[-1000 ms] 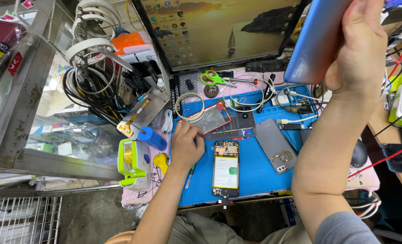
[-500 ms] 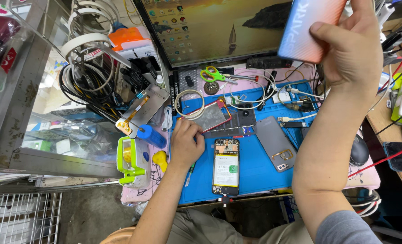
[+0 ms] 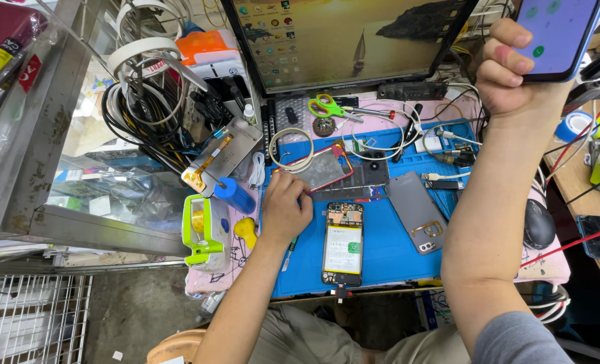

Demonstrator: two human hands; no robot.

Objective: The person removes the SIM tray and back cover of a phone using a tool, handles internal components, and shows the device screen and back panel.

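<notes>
R hand [image 3: 516,67] lifts lit smartphone [image 3: 559,34] in tight grip, screen tilted to view; L hand [image 3: 285,207] fist rests on blue mat [image 3: 387,249], grip contents unclear.

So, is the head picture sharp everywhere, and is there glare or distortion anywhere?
Head view: mostly sharp on the blue mat; the lit phone in the right hand is cut off by the frame's top edge; the monitor glows bright without washing out; the wide lens bends the metal shelf at the left edge; the left hand is clear.
</notes>
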